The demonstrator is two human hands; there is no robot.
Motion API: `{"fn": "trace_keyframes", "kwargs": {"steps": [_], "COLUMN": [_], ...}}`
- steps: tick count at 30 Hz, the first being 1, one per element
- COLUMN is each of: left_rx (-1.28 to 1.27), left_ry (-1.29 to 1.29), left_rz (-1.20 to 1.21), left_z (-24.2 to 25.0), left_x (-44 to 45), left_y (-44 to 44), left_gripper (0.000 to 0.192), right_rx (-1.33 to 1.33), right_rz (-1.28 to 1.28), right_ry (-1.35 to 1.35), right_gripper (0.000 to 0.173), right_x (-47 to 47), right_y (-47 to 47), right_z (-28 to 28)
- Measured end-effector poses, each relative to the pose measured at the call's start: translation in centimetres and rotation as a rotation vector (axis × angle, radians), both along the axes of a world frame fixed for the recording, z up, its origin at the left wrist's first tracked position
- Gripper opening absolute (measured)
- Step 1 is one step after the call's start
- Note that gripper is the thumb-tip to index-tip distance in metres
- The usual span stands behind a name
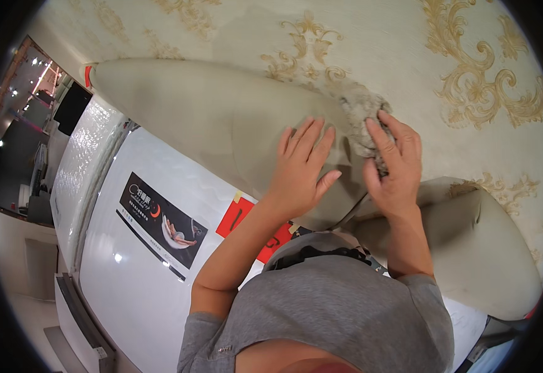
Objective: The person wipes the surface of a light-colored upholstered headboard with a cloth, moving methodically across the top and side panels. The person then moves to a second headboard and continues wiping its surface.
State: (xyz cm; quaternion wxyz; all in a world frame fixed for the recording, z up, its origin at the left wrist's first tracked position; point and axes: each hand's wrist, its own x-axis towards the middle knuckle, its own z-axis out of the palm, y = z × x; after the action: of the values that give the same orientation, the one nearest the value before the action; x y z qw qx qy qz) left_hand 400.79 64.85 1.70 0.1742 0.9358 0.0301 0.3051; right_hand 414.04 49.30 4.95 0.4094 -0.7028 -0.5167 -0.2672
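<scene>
Against the wall stands an upholstered headboard (173,102) in beige-green leather-like material, with padded panels. My left hand (302,163) is over its front face, palm down and holding nothing, the fingers a little apart; whether it touches the padding is hard to tell. To its right, my right hand (395,161) grips a crumpled, fuzzy grey cloth (365,116). The cloth lies along the headboard's top edge, by the wall. A second padded section (467,247) of the headboard shows to the right of my right forearm.
Below the headboard lies a white mattress (127,265) with a dark printed panel (164,219). Red paper (234,215) with black writing is taped on it. Another plastic-wrapped mattress (85,144) stands left. The wallpaper (467,60) has gold scrolls. A white panel (80,321) is at lower left.
</scene>
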Motion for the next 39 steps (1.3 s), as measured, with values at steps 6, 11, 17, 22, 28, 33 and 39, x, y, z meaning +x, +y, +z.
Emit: {"fn": "trace_keyframes", "kwargs": {"steps": [6,11,17,22,28,33,39], "left_rx": [0.146,0.127,0.092,0.088,0.078,0.043,0.026], "left_ry": [0.075,-0.016,-0.054,-0.065,-0.101,-0.14,-0.168], "left_rz": [0.176,0.15,0.194,0.269,0.324,0.353,0.402], "left_z": [-1.0,-2.4,-3.0,-3.4,-4.0,-4.4,-4.7], "left_x": [1.7,2.1,2.0,1.7,1.6,1.6,1.6], "left_y": [0.8,1.1,3.4,5.2,6.7,8.0,8.9], "left_gripper": [0.071,0.069,0.067,0.069,0.071,0.071,0.069], "right_rx": [-0.362,-0.43,-0.484,-0.489,-0.496,-0.498,-0.506], "right_rz": [-0.088,-0.033,0.04,0.121,0.134,0.171,0.193], "right_ry": [-0.054,0.011,-0.058,-0.064,-0.132,-0.174,-0.2], "right_gripper": [0.062,0.059,0.056,0.055,0.053,0.05,0.049], "right_x": [0.7,0.6,1.0,1.2,1.0,1.1,0.9], "right_y": [-1.2,0.3,3.3,6.2,8.6,9.6,11.4], "right_z": [0.5,0.5,1.4,1.5,1.1,1.2,1.3]}}
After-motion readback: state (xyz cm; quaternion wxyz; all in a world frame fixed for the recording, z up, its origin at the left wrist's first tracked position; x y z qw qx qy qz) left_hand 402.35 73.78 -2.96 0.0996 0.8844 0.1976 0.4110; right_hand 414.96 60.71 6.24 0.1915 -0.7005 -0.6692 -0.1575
